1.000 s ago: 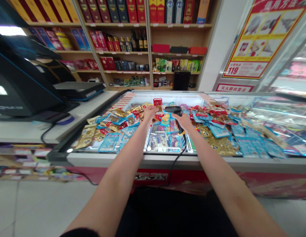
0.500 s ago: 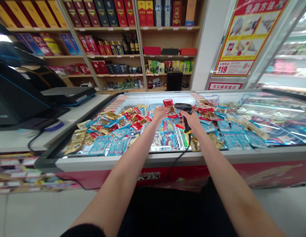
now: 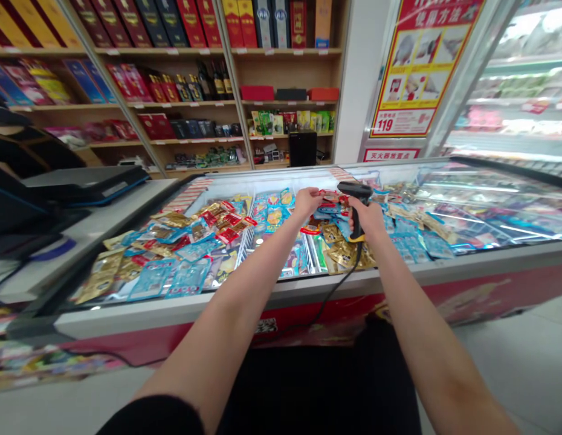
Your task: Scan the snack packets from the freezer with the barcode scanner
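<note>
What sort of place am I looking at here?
Probably a small convenience store, seen from the checkout: the right hand grips a handheld barcode scanner, a glass-topped chest freezer is heaped with packaged snacks, and wooden shelves display boxes and bottles.

Scanner (image 3: 356, 191): black plastic, smooth, low sheen. Cable (image 3: 335, 298): black sheath, matt. Packets (image 3: 190, 275): glossy plastic film and metallic foil, creased. Freezer lid (image 3: 503, 202): smooth glass, highly reflective. Shelves (image 3: 185, 104): wood, satin finish. Boxes (image 3: 181, 18): glossy card. Tabletop (image 3: 95, 232): pale, smooth, matt. Floor (image 3: 512, 344): pale tile, smooth, slight sheen.
</note>
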`<state>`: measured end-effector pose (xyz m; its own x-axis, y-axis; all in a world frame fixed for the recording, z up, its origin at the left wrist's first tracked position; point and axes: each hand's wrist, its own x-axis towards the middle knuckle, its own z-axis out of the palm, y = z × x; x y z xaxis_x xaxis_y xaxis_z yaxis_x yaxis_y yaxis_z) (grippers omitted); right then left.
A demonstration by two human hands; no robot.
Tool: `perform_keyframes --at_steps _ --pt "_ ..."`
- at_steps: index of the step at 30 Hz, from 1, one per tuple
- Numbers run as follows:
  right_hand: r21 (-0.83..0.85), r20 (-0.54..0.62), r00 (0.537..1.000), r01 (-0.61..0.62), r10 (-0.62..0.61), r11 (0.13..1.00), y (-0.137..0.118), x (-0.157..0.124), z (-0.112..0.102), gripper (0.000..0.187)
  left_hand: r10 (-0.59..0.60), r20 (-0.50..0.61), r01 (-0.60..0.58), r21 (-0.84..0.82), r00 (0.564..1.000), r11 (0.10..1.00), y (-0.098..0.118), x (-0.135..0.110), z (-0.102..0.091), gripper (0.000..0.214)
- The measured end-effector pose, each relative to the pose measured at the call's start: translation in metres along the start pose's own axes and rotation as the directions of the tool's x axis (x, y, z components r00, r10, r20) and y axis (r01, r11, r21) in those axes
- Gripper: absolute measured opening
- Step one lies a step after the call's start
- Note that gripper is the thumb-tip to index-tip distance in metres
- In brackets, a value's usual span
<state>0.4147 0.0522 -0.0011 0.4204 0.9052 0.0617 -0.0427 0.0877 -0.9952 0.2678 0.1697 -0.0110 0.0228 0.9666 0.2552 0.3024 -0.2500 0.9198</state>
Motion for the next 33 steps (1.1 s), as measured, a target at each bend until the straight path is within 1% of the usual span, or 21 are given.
perform_keyframes --at_steps 2,5,8,11,14,17,20,23,25,27,30,33 --pt "0.001 0.005 1.0 0.0 0.0 1.0 -0.001 -0.004 0.0 0.031 0.046 -0.006 -0.045 0.113 0.999 0.993 -0.004 -0.004 -0.007 0.026" --pt "0.023 0.006 1.0 -0.02 0.02 1.0 -0.004 -0.011 0.008 0.029 0.097 -0.009 -0.092 0.228 0.995 0.969 -0.011 -0.013 -0.022 0.028" --pt "0.022 0.026 0.998 -0.055 0.055 0.998 -0.007 -0.019 0.021 0.03 0.122 -0.011 -0.112 0.32 0.992 0.941 -0.019 -0.02 -0.041 0.03" --pt "0.009 0.08 0.993 -0.089 0.088 0.996 -0.004 -0.026 0.038 0.032 0.12 0.002 -0.111 0.409 0.993 0.906 -0.027 -0.024 -0.066 0.034" --pt "-0.021 0.137 0.985 -0.106 0.108 0.994 0.003 -0.029 0.06 0.032 0.065 0.007 -0.059 0.516 0.998 0.855 -0.033 -0.029 -0.098 0.04" --pt "-0.057 0.202 0.974 -0.088 0.098 0.994 0.011 -0.031 0.085 0.032 -0.01 0.007 0.004 0.636 1.0 0.772 -0.039 -0.034 -0.133 0.046" --pt "-0.084 0.263 0.954 -0.124 0.142 0.989 0.017 -0.033 0.111 0.034 -0.116 -0.009 0.082 0.767 0.993 0.637 -0.045 -0.037 -0.166 0.047" --pt "-0.119 0.306 0.936 -0.143 0.174 0.982 0.019 -0.035 0.135 0.033 -0.236 -0.034 0.149 0.859 0.971 0.49 -0.048 -0.041 -0.19 0.044" --pt "-0.155 0.326 0.926 -0.148 0.192 0.977 0.02 -0.036 0.15 0.032 -0.285 -0.036 0.163 0.885 0.958 0.436 -0.047 -0.045 -0.201 0.047" --pt "-0.186 0.346 0.916 -0.148 0.206 0.971 0.022 -0.036 0.164 0.033 -0.319 -0.045 0.18 0.895 0.947 0.407 -0.043 -0.048 -0.208 0.054" --pt "-0.194 0.369 0.906 -0.144 0.208 0.97 0.028 -0.033 0.179 0.034 -0.353 -0.071 0.208 0.907 0.933 0.367 -0.037 -0.051 -0.212 0.063" --pt "-0.15 0.373 0.903 -0.167 0.212 0.974 0.034 -0.029 0.186 0.033 -0.333 -0.074 0.199 0.912 0.94 0.359 -0.039 -0.048 -0.211 0.066"
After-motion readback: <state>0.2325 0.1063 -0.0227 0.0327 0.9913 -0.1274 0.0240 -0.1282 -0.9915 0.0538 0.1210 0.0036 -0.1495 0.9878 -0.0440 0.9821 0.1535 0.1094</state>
